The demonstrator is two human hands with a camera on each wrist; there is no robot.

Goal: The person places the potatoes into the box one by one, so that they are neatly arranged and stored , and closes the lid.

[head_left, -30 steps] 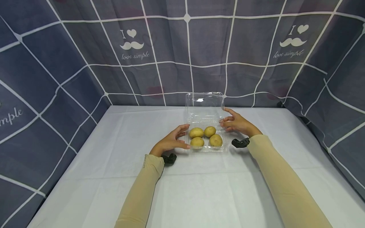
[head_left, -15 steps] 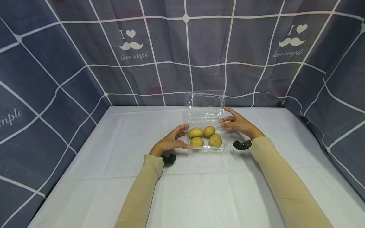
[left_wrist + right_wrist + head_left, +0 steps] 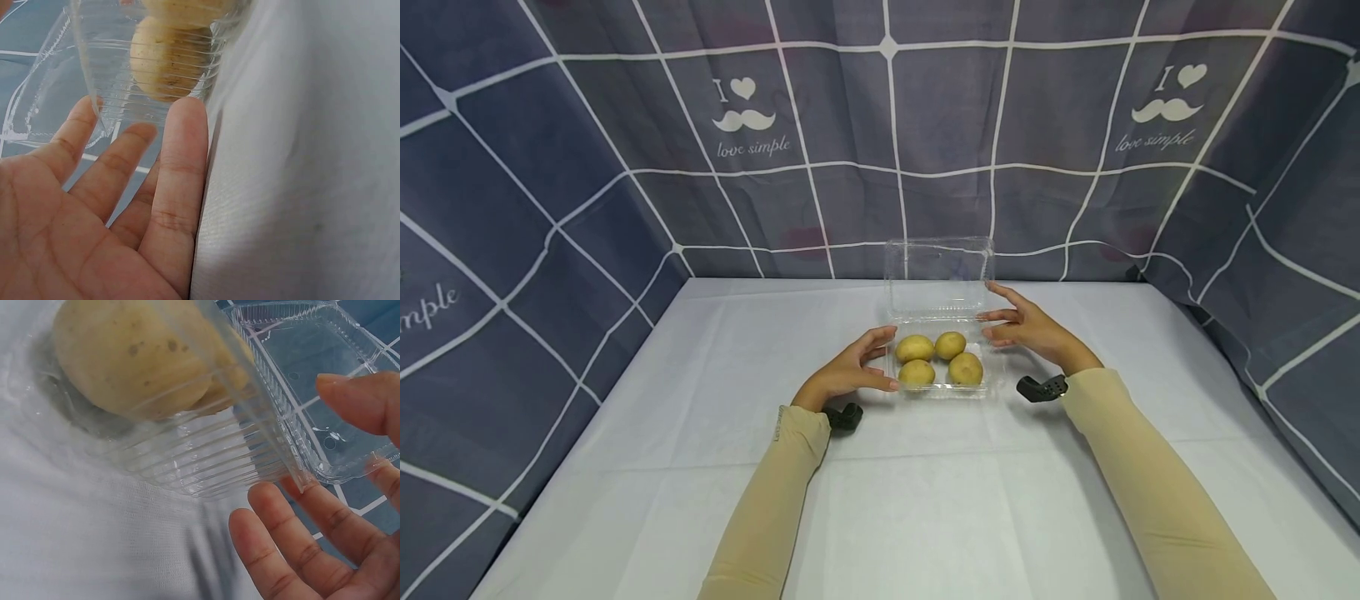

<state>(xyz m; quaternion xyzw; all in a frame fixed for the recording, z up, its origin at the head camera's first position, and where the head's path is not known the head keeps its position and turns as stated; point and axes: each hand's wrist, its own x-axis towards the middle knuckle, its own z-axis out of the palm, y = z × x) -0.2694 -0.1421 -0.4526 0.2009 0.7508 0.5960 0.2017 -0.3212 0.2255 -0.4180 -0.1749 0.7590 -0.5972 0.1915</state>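
Observation:
A clear plastic clamshell box [image 3: 942, 393] stands on the white cloth with its lid [image 3: 938, 275] raised at the back. Inside it are several yellow potatoes [image 3: 966, 369]. At the box's left side is my left hand [image 3: 853, 367], its fingers extended; in the left wrist view the fingertips [image 3: 187, 112] are right at the ribbed wall. My right hand [image 3: 1030, 327] is at the right side, fingers spread. In the right wrist view one fingertip [image 3: 297, 486] meets the box's rim near the hinge, and the thumb [image 3: 356, 397] overlaps the lid.
White cloth [image 3: 917, 517] covers the table. A dark grey checked curtain [image 3: 820, 108] rises behind and along both sides, close behind the lid. Black wrist devices [image 3: 1041, 388] sit on both wrists.
The raised lid has shifted slightly, its top edge a little higher and its glare gone. My right wrist has drifted slightly right and toward me. The left hand stays at the box's side.

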